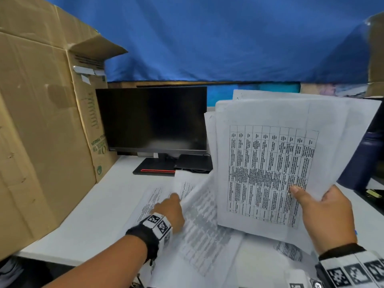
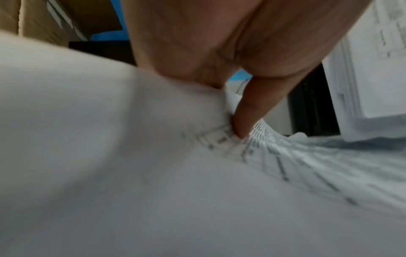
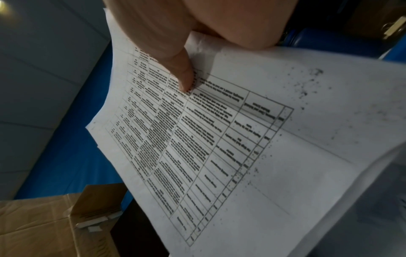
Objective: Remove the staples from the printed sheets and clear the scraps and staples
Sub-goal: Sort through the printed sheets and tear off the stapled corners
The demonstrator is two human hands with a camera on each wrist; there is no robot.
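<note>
Paper everywhere at this point. We've got the right hand (image 1: 326,217) holding a bundle of printed sheets (image 1: 270,169) up off the surface (image 1: 99,215), thumb pressed on the table print and fingers curled behind. We reckon it's tilted up like that so we can look over the top page and hunt for a corner staple. We can't actually spot a staple in any view, too small or hidden.

Our left hand (image 1: 169,213) is down on the loose pages (image 1: 199,225) lying flat. In the wrist view the thumb (image 2: 248,114) pinches a curled page edge against the fingers, so it's gripping one sheet, probably to peel it away or keep the pile from sliding.

Monitor (image 1: 151,119) sits dark at the back, cardboard box (image 1: 41,121) on the left, well apart from the pile. No scraps showing that we can tell.

Our guess: still sorting and checking, nothing cleared yet. Thin paper like this slips easily, so that pinch matters.
</note>
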